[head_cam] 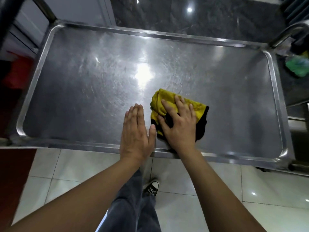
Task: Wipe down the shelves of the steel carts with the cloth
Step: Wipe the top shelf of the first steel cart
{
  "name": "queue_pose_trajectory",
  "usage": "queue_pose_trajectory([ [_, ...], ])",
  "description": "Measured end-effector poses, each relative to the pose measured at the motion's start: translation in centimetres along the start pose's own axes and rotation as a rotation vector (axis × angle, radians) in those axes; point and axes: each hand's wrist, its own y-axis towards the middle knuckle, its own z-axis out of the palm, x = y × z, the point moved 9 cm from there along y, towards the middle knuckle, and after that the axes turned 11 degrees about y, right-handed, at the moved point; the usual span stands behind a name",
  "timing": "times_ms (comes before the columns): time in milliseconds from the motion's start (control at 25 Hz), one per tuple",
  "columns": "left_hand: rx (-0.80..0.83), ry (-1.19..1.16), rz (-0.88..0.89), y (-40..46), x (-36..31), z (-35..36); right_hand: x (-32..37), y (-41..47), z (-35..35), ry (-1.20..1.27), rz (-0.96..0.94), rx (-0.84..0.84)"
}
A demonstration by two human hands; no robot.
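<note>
Head view, left to right: red object (15, 72) on floor beyond cart's left end. Steel cart shelf (83, 84) bare, scuffed, glare at centre. Left hand (135, 133) flat on shelf near front rim, fingers straight, holding nothing. Just beside it, right hand (178, 124) spread, pressing yellow-and-black cloth (167, 101) onto shelf. Green bundle (297, 66) past right rail. Sneaker (151, 188) on white tiles below.

Scuffed, glossy stainless-steel cart shelf with raised rounded rim (103, 91), lying flat, swirled with wipe marks and a bright glare at centre, crumpled yellow-and-black cloth (197, 113) bunched on the shelf's near edge, right of middle
</note>
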Motion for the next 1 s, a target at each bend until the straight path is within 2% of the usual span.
queue_pose_trajectory([
  [240,-0.004,0.034,0.009,0.1,-0.2,0.4,-2.6,11.8,0.4,-0.092,0.148,0.043],
  [320,0.005,0.032,0.007,0.4,0.1,0.5,-2.2,10.5,0.6,-0.061,0.134,0.012],
  [400,0.019,0.026,0.007,0.2,0.1,0.3,-0.6,5.3,0.4,-0.047,0.066,-0.022],
  [520,0.01,0.068,0.005,0.5,0.0,-0.5,0.6,0.0,0.5,-0.045,0.006,0.009],
  [640,-0.082,0.059,0.008,3.1,0.1,-1.7,0.3,0.0,0.4,-0.049,0.035,0.0],
  [760,-0.024,0.094,0.042,4.4,0.4,-0.4,0.7,0.8,0.6,-0.044,-0.017,-0.04],
  [840,-0.035,0.117,0.053,4.5,0.8,0.4,-0.2,3.3,0.4,-0.037,0.048,-0.102],
  [920,-0.055,0.12,0.055,4.4,0.8,0.8,-1.8,7.6,0.1,-0.039,0.201,-0.169],
  [1000,-0.067,0.144,0.084,4.6,0.4,1.0,-2.7,12.7,0.5,-0.034,0.304,-0.164],
])
